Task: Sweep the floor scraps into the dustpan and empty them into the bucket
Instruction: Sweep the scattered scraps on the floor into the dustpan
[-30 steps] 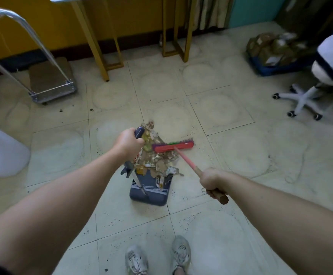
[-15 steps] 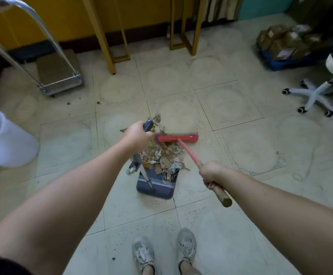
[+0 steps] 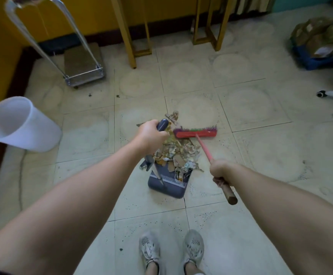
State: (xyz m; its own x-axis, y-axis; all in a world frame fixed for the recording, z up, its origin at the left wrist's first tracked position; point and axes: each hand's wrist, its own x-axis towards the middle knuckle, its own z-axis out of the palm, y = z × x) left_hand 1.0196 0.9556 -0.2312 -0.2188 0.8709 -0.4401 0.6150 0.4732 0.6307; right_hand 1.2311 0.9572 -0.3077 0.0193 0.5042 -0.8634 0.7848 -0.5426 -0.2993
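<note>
The left hand point(image 3: 150, 135) has its grip wrapped tight around the dark upright handle of the dustpan point(image 3: 167, 184), and the right hand point(image 3: 220, 171) is closed round the red broom point(image 3: 195, 133) shaft near its wooden end. The scraps point(image 3: 178, 155) lie heaped between the broom head on the far side and the pan's mouth, some already inside it, just right of the left hand. The white bucket point(image 3: 21, 126) stands well apart to the left, a hand trolley point(image 3: 82, 70) beyond it

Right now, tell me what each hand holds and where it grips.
The left hand grips the dustpan by its handle's top end. The right hand grips the broom near its stick's upper end.
</note>
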